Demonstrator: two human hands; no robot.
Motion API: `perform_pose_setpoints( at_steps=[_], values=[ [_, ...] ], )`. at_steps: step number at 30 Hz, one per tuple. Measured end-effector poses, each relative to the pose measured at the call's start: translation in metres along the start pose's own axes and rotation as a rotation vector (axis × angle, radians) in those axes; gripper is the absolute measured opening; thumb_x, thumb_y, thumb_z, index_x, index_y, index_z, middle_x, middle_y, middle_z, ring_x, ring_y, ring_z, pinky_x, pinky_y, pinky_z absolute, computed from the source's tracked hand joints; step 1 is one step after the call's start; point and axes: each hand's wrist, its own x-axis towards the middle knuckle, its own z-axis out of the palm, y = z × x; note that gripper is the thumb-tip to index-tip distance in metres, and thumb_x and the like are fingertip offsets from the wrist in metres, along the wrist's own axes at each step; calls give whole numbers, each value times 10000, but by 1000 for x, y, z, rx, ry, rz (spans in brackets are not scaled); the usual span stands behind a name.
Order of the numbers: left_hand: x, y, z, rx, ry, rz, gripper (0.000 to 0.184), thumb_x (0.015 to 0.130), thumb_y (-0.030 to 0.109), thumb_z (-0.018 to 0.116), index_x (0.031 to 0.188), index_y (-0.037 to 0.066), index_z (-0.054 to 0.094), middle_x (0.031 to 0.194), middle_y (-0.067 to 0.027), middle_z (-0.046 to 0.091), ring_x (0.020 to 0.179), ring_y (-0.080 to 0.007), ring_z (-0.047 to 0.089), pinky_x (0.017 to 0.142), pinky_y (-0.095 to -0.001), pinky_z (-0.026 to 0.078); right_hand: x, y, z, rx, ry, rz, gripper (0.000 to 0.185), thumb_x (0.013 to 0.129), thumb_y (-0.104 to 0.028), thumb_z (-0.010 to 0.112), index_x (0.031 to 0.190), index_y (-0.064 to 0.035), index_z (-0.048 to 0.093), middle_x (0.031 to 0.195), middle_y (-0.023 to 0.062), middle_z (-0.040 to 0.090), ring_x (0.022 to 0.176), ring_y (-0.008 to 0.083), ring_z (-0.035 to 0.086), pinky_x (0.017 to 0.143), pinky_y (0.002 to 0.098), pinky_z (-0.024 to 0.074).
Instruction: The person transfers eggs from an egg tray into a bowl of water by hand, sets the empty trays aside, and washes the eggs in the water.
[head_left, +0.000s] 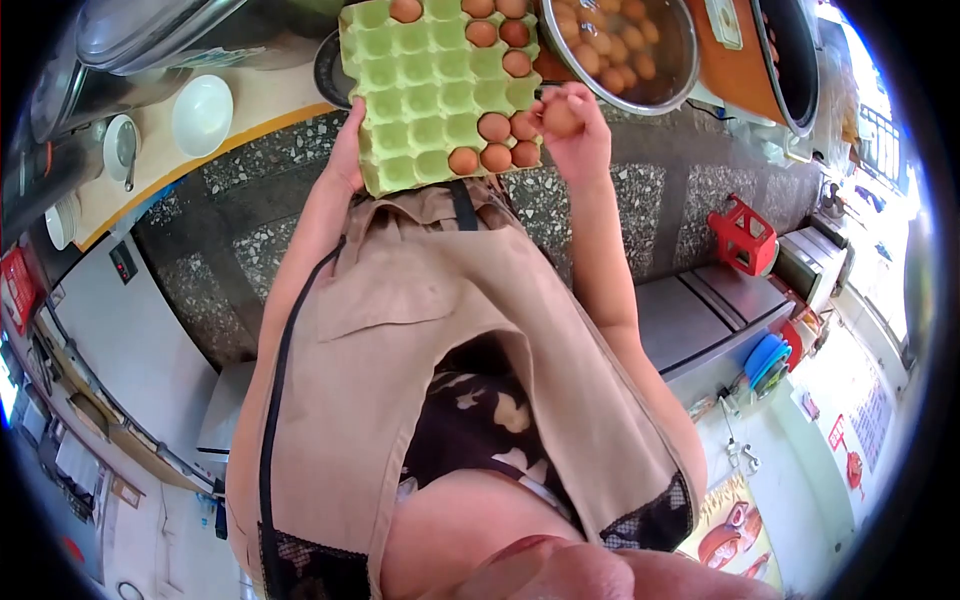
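A light green egg tray (408, 105) is held in front of my apron, with several brown eggs (495, 127) in cups along its right side and one near its top. My left hand (348, 150) grips the tray's left edge, its fingers partly hidden behind it. At the tray's right edge, my right hand (585, 140) has its fingers closed around a single brown egg (562, 118). Many of the tray's cups on the left and middle hold nothing.
Just beyond my right hand stands a metal pot (690, 70) of eggs in liquid. A dark-rimmed container (800, 100) is farther right. White bowls (202, 115) rest on the left counter (262, 105). A red stool (742, 236) stands to the right.
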Motion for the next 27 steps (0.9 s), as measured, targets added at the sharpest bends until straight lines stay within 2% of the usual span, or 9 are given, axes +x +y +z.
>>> perform_pose_setpoints(
  at_steps=[2, 4, 8, 13, 16, 19, 21, 24, 27],
  values=[
    [6, -2, -13, 46, 73, 41, 595, 946, 476, 354, 1374, 63, 335, 1355, -126, 432, 1205, -285, 462, 999, -426, 388, -6, 2, -4, 211, 34, 60, 213, 801, -138, 616, 994, -48, 610, 803, 65, 588, 799, 157, 615, 711, 284, 497],
    [12, -3, -23, 49, 48, 52, 598, 945, 478, 356, 1373, 61, 335, 1354, -128, 432, 1206, -287, 461, 998, -428, 389, -10, 13, -6, -1067, -82, -21, 243, 816, -134, 607, 1050, -70, 591, 899, 43, 598, 826, 196, 603, 713, 321, 507],
    [15, -4, -30, 54, 17, 61, 609, 942, 497, 344, 1372, 67, 337, 1351, -131, 436, 1198, -297, 468, 991, -436, 397, -12, 35, 6, -1610, -155, -424, 293, 744, -156, 652, 1033, -162, 604, 886, 96, 541, 812, 275, 596, 667, 373, 501],
    [14, -4, -28, 57, 18, 66, 602, 943, 488, 350, 1374, 67, 334, 1352, -134, 434, 1200, -298, 467, 993, -438, 395, -2, 25, 10, -1691, -246, -269, 304, 729, -192, 658, 1028, -162, 618, 916, 103, 545, 829, 292, 598, 689, 379, 499],
    [9, -3, -18, 69, 46, 69, 601, 944, 486, 352, 1375, 67, 333, 1353, -135, 433, 1205, -298, 462, 997, -440, 392, -2, 16, -2, -1384, -234, -297, 312, 711, -190, 684, 1014, -127, 639, 889, 98, 554, 805, 280, 596, 688, 350, 498],
    [6, -3, -12, 77, 54, 76, 601, 943, 485, 355, 1374, 67, 333, 1356, -135, 430, 1212, -299, 456, 1000, -443, 389, -11, -13, -15, -747, 35, 42, 355, 743, -192, 719, 1027, 6, 643, 832, 16, 609, 735, 100, 548, 649, 250, 456],
    [5, -2, -9, 80, 46, 73, 608, 941, 489, 356, 1379, 67, 326, 1364, -133, 420, 1220, -302, 448, 1003, -450, 384, -5, -35, -34, -584, 154, -72, 317, 788, -130, 683, 1077, -12, 625, 743, -18, 590, 674, 49, 543, 597, 180, 447],
    [6, -3, -13, 47, 29, 55, 618, 940, 498, 350, 1382, 68, 318, 1369, -131, 415, 1223, -305, 444, 1005, -452, 382, 29, -74, -57, -931, 326, -453, 366, 773, -177, 691, 1092, -10, 626, 884, 49, 643, 802, 114, 588, 739, 244, 479],
    [8, -4, -13, 50, 38, 39, 630, 936, 510, 347, 1382, 67, 315, 1371, -129, 412, 1227, -305, 439, 1007, -452, 381, 69, -75, -90, -1278, 237, -290, 443, 726, -329, 697, 1068, -55, 636, 942, 132, 632, 848, 244, 614, 780, 317, 478]
  ],
)
